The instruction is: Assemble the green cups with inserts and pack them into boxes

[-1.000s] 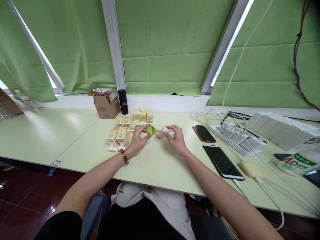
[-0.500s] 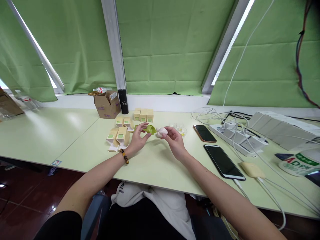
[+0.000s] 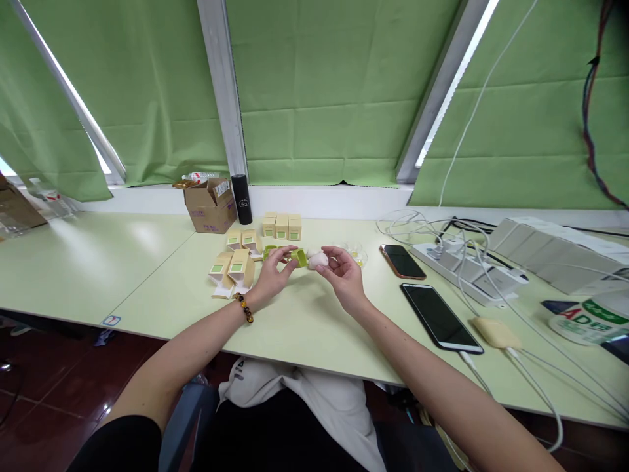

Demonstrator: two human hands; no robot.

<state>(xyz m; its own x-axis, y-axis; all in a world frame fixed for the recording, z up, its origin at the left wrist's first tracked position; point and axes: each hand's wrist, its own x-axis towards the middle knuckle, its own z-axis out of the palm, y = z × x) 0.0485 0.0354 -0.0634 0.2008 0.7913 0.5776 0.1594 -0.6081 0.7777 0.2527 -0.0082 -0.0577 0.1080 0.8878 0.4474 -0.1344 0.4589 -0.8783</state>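
Over the middle of the table, my left hand pinches a small yellow-green plastic piece that looks like a hollow cup. My right hand has its thumb and fingers closed on a small white rounded piece. The two pieces are held side by side, very near each other; I cannot tell whether they touch. Another green piece lies behind my left hand, partly covered. Clear plastic pieces with yellow bits rest on the table behind my right hand, partly hidden.
Small cream boxes stand left of my left hand, with more boxes behind. Further back are a cardboard box and a black bottle. Two phones, a power strip and tangled white cables lie to the right.
The green piece in my left hand has turned, its hollow side now showing differently. The white piece has shifted slightly in my right fingers. Both hands stay nearly in place.
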